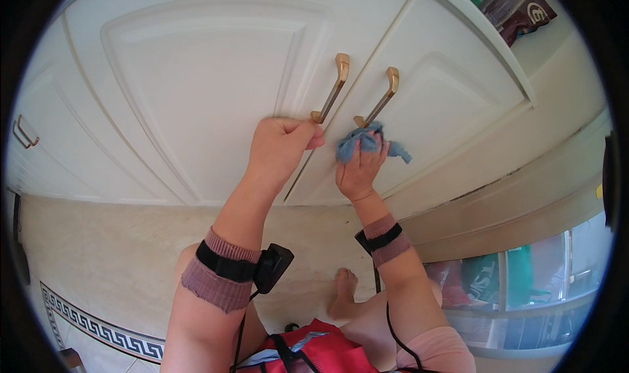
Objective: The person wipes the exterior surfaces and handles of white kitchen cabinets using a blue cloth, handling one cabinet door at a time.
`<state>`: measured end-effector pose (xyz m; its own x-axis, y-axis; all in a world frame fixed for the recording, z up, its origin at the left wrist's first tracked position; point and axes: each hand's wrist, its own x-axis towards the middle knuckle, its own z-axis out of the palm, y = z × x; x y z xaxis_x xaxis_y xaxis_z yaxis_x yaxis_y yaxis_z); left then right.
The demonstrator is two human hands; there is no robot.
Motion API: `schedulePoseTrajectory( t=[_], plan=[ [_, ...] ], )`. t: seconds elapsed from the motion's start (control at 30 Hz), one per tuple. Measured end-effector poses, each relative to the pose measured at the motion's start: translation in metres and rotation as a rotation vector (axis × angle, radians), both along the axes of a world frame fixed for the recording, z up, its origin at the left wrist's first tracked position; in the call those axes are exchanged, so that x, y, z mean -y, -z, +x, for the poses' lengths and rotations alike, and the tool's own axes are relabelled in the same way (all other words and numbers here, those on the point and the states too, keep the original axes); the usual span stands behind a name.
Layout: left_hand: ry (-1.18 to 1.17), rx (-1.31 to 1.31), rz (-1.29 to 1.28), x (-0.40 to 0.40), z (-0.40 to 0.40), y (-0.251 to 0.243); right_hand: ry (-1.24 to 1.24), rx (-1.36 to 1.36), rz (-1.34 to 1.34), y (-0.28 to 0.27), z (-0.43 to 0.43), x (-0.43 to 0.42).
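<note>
My left hand (287, 142) has its fingers curled at the lower end of a brass-coloured cabinet handle (333, 90); whether it grips the handle or only touches it is hard to tell. A crumpled blue cloth (355, 139) lies under the fingers of my right hand (362, 166), pressed against the white right cabinet door (437, 98). The cloth touches the lower end of the second brass-coloured handle (381, 98). The left cabinet door (206, 88) is white with a raised panel, and both doors stand closed.
Packages (521, 17) sit on top at the upper right. Clear plastic storage drawers (516, 319) with bags inside stand at the lower right. Below the doors lies a beige tiled floor (123, 255) with a patterned border (105, 336). Black cables run from devices strapped to both forearms.
</note>
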<state>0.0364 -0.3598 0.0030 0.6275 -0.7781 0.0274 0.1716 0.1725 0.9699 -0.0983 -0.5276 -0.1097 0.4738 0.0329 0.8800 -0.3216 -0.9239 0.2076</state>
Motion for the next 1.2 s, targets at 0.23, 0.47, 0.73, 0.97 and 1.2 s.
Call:
schedulePoseTrajectory(
  t=[0.23,0.47,0.73,0.97,1.2],
  plan=[
    [-0.024,-0.028,-0.002,0.0,-0.001,0.0,-0.017,-0.174,-0.073,0.077,-0.015,0.003],
    [-0.012,-0.012,-0.013,-0.001,0.0,0.001,-0.108,-0.485,-0.045,0.108,-0.04,-0.009],
    [0.013,0.022,-0.022,-0.001,0.005,0.005,-0.288,-0.537,0.212,0.06,-0.062,-0.04],
    [0.011,0.011,-0.014,-0.003,0.001,-0.001,-0.164,0.007,0.052,-0.104,-0.044,-0.052],
    [0.008,0.002,-0.031,-0.003,-0.001,0.002,-0.108,-0.029,-0.165,-0.236,-0.002,-0.036]
  ],
)
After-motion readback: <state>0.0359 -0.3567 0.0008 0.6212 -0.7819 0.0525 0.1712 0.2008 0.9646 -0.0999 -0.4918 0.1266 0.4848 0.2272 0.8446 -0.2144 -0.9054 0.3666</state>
